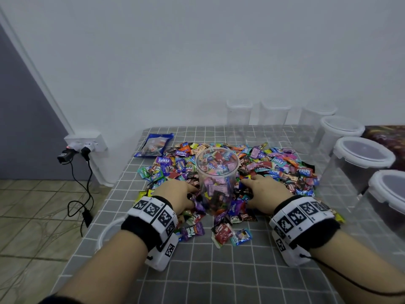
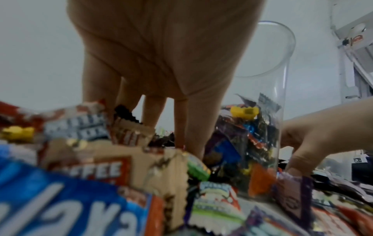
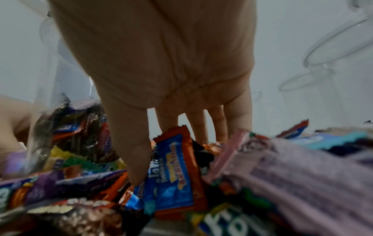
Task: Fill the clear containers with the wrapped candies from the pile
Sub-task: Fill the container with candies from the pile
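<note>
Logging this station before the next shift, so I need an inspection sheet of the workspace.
Surface: grey checked cloth on the table.
Job's things: open clear container partly filled, standing in the candy pile; empty containers behind, lidded ones at right.
Clutter: blue bag; loose lid.
Hands: left hand and right hand reach into the candies.
Cables: black cable from wall socket.
Surroundings: white wall, tiled floor.

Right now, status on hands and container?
Left hand and right hand open, fingers down in the wrapped-candy pile. Tall clear round container upright between them, partly filled. Nothing blocking.
</note>
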Motion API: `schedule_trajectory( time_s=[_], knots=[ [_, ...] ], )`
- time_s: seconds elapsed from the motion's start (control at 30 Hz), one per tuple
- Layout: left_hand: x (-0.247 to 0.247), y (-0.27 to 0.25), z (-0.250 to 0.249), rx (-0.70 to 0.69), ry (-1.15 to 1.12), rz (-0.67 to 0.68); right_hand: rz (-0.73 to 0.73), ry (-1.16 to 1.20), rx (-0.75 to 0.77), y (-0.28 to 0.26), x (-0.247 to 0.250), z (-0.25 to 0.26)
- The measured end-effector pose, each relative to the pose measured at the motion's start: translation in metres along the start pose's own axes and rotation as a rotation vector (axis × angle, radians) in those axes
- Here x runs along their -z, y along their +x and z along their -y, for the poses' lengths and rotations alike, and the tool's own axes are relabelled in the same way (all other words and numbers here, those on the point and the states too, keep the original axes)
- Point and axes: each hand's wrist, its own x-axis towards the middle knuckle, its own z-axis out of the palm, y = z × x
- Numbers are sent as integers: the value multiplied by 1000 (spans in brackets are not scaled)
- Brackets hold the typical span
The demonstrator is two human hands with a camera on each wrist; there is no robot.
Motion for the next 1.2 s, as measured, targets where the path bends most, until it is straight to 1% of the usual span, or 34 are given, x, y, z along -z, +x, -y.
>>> schedule_trajectory(
  time_s=[0.13,0.23,0.27,0.37,0.43,0.5,0.73,0.97,1.2],
  knots=[
    [-1,1,-2,-19,30,-49,-57,28,3,0,0,2],
    [-3,0,-3,-18,-12,-65,-72,43,1,1,-2,3],
    [-5,0,-2,-21,-25,-51,-63,43,-3,2,-3,4],
    [-6,0,0,2,3,46,-27,17,-10,3,-4,3],
    [-6,1,-2,11,36,60,-21,7,-8,4,-4,3],
    [-5,2,-6,-2,42,36,-34,20,-3,4,-4,3],
    [-5,-1,-13,21,64,-55,-111,60,16,2,-2,5],
    [-4,0,-7,39,29,-98,-165,99,4,0,1,6],
    [-3,-3,-1,61,-68,-243,-271,176,-45,-2,3,4]
  ],
)
